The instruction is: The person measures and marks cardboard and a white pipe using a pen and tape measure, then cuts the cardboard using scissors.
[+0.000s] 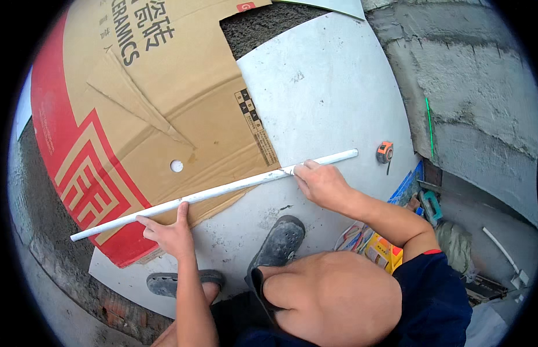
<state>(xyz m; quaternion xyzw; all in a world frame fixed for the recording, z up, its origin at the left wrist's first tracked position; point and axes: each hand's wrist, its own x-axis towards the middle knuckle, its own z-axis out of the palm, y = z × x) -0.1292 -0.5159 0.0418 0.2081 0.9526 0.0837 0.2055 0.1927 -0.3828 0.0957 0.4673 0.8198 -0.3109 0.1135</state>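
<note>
A long white pipe (240, 184) lies at a slant across a cardboard sheet (193, 133) and onto a pale board (321, 87). My left hand (170, 234) rests against the pipe's left part, thumb and forefinger spread along it. Near the cardboard's right edge, my right hand (320, 185) is closed beside the pipe, fingertips pinching something small and pale that I cannot make out. The cardboard has a red band and a round hole. An orange tape measure (384, 151) sits on the board beyond the pipe's right end.
A rough cement step (465, 81) with a green laser line rises at right. Below it are a teal tool (431, 205), a green sack (457, 246), a yellow package (380, 251) and a thin white pipe (500, 248). Dark rough ground borders the board. My sandalled feet are on the board.
</note>
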